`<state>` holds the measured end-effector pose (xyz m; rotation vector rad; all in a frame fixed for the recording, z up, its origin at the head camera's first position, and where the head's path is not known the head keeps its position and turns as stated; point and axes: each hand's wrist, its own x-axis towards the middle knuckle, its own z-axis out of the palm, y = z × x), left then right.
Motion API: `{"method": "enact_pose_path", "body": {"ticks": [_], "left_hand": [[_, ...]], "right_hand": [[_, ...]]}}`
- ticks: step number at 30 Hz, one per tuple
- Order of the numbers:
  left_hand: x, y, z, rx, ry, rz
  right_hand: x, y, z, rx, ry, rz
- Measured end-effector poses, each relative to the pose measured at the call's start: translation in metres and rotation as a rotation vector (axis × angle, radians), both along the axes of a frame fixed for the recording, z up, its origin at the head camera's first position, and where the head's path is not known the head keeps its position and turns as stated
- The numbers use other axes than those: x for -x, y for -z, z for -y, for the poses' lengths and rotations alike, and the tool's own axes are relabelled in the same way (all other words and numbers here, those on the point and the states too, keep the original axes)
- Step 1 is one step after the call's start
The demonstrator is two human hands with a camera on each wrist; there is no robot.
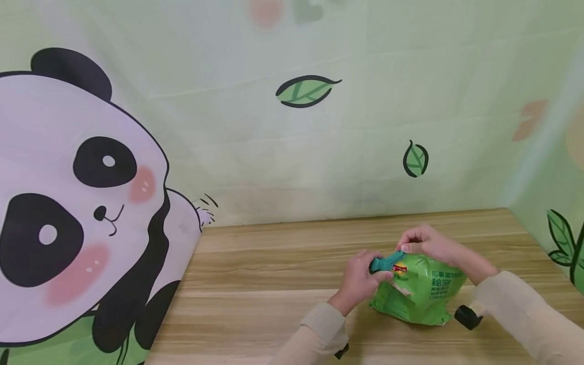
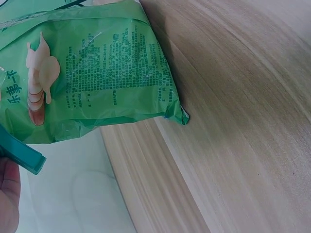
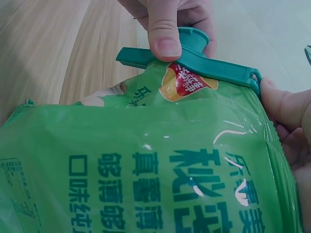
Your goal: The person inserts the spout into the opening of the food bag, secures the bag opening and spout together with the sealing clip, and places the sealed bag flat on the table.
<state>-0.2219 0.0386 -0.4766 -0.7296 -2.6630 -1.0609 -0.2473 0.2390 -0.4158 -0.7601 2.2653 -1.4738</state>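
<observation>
A green snack bag (image 1: 433, 296) with printed lettering stands on the wooden table. Across its gathered top lies a teal bag clip (image 3: 214, 66) with a round spout-like part. My left hand (image 1: 358, 279) grips the clip around that part, its thumb (image 3: 166, 41) pressed on the bar. At the bar's other end, by the hinge, my right hand (image 1: 426, 242) pinches the clip and the bag's edge. The left wrist view has the bag's printed face (image 2: 104, 73), the clip's free end (image 2: 29, 158) and a sliver of my left hand (image 2: 8, 194).
Wood-grain tabletop (image 1: 237, 289) extends to the left of the bag. A pale green backdrop (image 1: 237, 142) with leaves and a large panda (image 1: 82, 203) rises behind and at the sides. Small black devices (image 1: 467, 317) sit at both wrists.
</observation>
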Motion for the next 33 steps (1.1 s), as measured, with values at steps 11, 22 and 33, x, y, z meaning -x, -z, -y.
{"method": "enact_pose_path", "body": {"ticks": [11,22,33], "left_hand": [[0.002,0.003,0.000,-0.013,0.012,-0.046],[0.002,0.000,0.004,-0.022,0.010,0.008],[0.002,0.001,0.005,0.001,0.021,-0.043]], "right_hand": [[0.000,-0.004,0.001,-0.024,0.004,0.021],[0.003,-0.011,0.001,-0.097,-0.114,0.073],[0.007,-0.008,0.004,-0.042,-0.165,0.105]]}}
